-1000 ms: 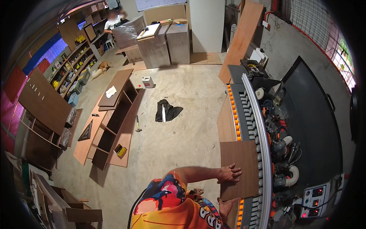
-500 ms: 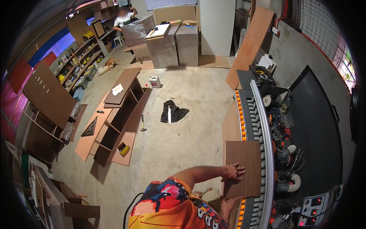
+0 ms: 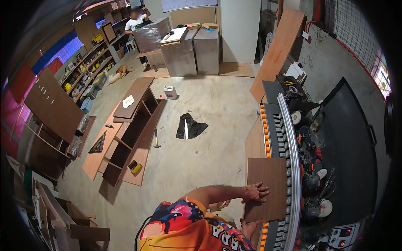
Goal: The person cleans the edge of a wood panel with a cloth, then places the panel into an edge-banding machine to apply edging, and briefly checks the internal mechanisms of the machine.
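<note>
A flat brown wood-grain panel (image 3: 272, 209) lies on the feed bed of an edge-banding machine (image 3: 284, 133), its right edge against the row of grey rollers under a silver rail. My left hand (image 3: 256, 193) rests palm down on the panel near its left edge, fingers spread. At the panel's near end is my right hand (image 3: 250, 228), its fingers stretched along the near edge and touching it; part of the hand is hidden by my body. Orange rollers (image 3: 264, 125) line the bed's left side.
Behind the rail stand motors and hoses (image 3: 320, 180) and a control box (image 3: 344, 236) with red displays. Across the floor lie a hammer (image 3: 156, 140), a black cloth (image 3: 192, 129) and a partly built cabinet (image 3: 130, 138). A person (image 3: 135, 21) stands at the back; a dog (image 3: 123, 70) lies nearby.
The view has shifted slightly, so the machine and panel sit a little lower in the picture. Both hands stay at the panel, with no clear movement of it along the rollers.
</note>
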Available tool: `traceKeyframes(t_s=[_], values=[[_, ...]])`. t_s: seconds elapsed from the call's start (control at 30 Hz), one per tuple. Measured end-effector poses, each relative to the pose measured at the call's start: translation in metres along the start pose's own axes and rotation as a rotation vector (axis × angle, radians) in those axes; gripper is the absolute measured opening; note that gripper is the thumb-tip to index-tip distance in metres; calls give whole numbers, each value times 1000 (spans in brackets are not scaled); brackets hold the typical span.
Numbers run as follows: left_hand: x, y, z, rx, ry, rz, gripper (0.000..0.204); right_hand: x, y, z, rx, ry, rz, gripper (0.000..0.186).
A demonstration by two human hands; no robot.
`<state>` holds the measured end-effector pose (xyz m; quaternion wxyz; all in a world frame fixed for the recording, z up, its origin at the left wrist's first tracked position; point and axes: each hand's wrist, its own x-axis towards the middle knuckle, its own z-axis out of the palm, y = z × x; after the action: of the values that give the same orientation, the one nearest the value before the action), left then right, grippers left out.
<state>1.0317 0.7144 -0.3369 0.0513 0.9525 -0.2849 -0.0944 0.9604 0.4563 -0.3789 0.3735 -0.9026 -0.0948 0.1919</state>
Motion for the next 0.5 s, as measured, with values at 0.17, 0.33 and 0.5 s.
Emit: traceKeyframes(t_s=[0.17,0.33,0.5], values=[[2,-18,-10,-17,-16,12,130,21,16,15,-127,2,67,135],[3,-31,-7,-35,1,7,126,33,3,13,-97,-83,167,134],[6,-47,21,-21,124,5,131,40,-26,9,-54,-114,201,135]])
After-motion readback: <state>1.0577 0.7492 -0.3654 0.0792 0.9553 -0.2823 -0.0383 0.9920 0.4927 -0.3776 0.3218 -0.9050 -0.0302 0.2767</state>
